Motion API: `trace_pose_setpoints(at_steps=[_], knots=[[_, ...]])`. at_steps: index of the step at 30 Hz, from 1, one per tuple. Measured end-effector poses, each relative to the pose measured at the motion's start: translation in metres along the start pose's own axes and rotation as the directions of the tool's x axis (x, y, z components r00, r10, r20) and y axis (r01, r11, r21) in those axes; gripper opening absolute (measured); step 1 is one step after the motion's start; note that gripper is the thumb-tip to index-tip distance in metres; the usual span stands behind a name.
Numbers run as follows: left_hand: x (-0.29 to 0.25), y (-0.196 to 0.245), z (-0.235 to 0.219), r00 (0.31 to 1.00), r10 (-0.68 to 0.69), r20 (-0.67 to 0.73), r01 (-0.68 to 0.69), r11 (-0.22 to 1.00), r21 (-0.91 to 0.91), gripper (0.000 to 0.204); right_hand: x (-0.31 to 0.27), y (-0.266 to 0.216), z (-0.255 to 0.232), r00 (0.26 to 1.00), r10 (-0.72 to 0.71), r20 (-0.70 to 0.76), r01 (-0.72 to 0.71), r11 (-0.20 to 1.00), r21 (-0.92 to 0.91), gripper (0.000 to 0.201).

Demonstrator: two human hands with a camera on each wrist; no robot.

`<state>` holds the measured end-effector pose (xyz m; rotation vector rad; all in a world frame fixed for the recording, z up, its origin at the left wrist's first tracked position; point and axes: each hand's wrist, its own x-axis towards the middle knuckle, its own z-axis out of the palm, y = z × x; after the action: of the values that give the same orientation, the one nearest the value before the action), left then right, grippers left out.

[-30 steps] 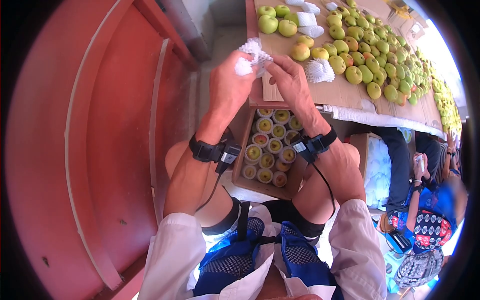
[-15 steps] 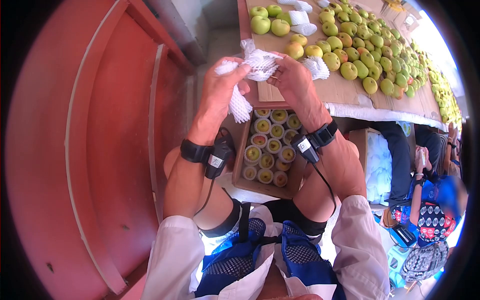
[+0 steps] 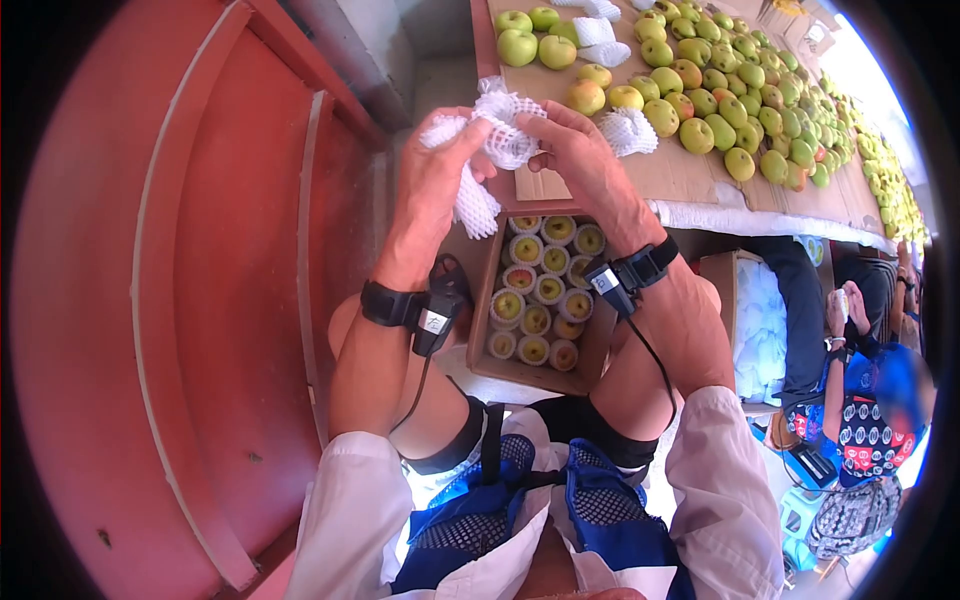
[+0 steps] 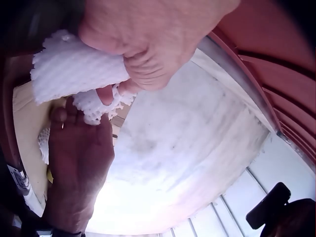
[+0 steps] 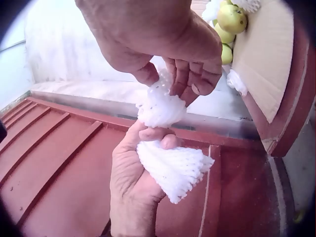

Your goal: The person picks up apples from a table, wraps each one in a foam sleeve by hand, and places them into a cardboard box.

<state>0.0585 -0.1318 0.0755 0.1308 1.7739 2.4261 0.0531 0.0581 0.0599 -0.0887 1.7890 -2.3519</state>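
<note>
Two white foam net sleeves are at my hands. My left hand (image 3: pixel 430 165) grips one hanging sleeve (image 3: pixel 475 205), which sticks out below the palm and shows large in the left wrist view. A second sleeve (image 3: pixel 510 135) spans the gap between both hands, its mouth spread round in the head view. My left fingertips hold its near side, while my right hand (image 3: pixel 580 150) pinches its other edge between thumb and fingers. In the right wrist view this bunched sleeve (image 5: pixel 160 108) sits right under the right fingertips.
Below my hands stands a cardboard box (image 3: pixel 482 310) of sleeved apples (image 3: pixel 550 290). Many loose green apples (image 3: pixel 700 105) and a few foam sleeves (image 3: pixel 628 132) lie on the cardboard-covered table (image 3: pixel 540 185). A red panelled door (image 3: pixel 230 300) is at left; another person (image 3: pixel 870 420) sits at right.
The bunched foam between my hands has become two separate sleeves, one hanging from the left hand. The sleeve between the hands has spread into a rounder mouth.
</note>
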Motion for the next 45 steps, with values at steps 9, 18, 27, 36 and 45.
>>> trace_pose_setpoints(at_steps=[9, 18, 27, 36, 45], knots=[[0.003, 0.001, -0.001, 0.986, 0.052, -0.159, -0.061, 0.997, -0.048, 0.030, -0.005, -0.007, 0.007, 1.000, 0.014, 0.014, -0.010, 0.972, -0.235, 0.025], [0.003, -0.003, -0.004, 0.990, -0.111, -0.091, 0.090, 0.975, -0.203, 0.021, 0.006, 0.014, -0.005, 0.993, -0.034, -0.116, 0.048, 0.991, 0.123, 0.018], [0.010, -0.003, -0.017, 0.983, -0.164, -0.081, 0.137, 0.954, -0.267, 0.018, 0.013, 0.011, -0.004, 0.998, -0.017, 0.068, -0.004, 0.953, 0.304, 0.021], [-0.001, 0.005, -0.003, 0.984, 0.144, -0.105, -0.092, 0.914, 0.394, 0.020, -0.006, -0.012, -0.003, 0.989, -0.123, 0.086, 0.146, 0.921, -0.361, 0.054], [-0.008, 0.009, 0.006, 0.989, 0.140, -0.045, -0.095, 0.843, 0.529, 0.021, -0.014, -0.026, -0.001, 0.980, -0.155, 0.122, 0.192, 0.891, -0.411, 0.073]])
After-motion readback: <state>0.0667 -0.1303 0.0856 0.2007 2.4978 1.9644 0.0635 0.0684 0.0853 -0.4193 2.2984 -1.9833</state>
